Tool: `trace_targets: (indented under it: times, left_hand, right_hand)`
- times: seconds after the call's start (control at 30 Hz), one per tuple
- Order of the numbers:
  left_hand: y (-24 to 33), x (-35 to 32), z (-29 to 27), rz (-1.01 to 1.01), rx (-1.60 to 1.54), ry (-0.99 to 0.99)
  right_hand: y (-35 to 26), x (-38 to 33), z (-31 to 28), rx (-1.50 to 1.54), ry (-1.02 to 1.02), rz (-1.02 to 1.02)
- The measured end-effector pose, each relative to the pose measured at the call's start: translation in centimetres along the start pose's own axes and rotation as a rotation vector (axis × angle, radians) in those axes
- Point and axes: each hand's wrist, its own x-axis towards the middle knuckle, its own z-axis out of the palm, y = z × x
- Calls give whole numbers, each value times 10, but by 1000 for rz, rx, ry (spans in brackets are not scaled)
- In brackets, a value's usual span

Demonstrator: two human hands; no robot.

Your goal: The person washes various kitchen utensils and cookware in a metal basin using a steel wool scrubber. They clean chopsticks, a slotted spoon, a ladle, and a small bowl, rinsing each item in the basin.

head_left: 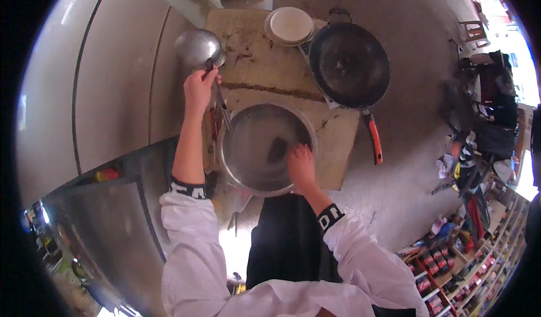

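A round metal basin sits on the near part of a worn wooden board, its inside grey and hazy. My right hand reaches over its near right rim, fingers stretched out inside it. Beside those fingertips lies a dark patch; whether it is an object or a shadow I cannot tell. Left of the basin, my left hand is closed around the dark handle of a long utensil, whose lower end meets the basin's left rim. Just beyond that hand rests a shiny rounded metal piece; whether it joins the handle is hidden.
A black frying pan with an orange-ended handle overlaps the board's far right. Next to it stand stacked white bowls. Pale panels rise at the left. Chairs and cluttered shelves line the right.
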Motion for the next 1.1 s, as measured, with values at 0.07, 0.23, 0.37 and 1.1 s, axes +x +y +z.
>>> trace_targets:
  times: [0.07,0.23,0.37,1.1]
  left_hand:
    - [-15,27,14,-27,27,-114]
    - [-53,74,37,-274,-189,-378]
    - [-83,92,55,-412,-353,-355]
    - [10,144,266,-77,300,-38]
  right_hand:
    - [5,-3,9,-69,-17,-17]
    - [0,-5,7,-80,-22,1]
    - [-3,-2,4,-78,-17,55]
    - [5,-4,11,-87,-18,87]
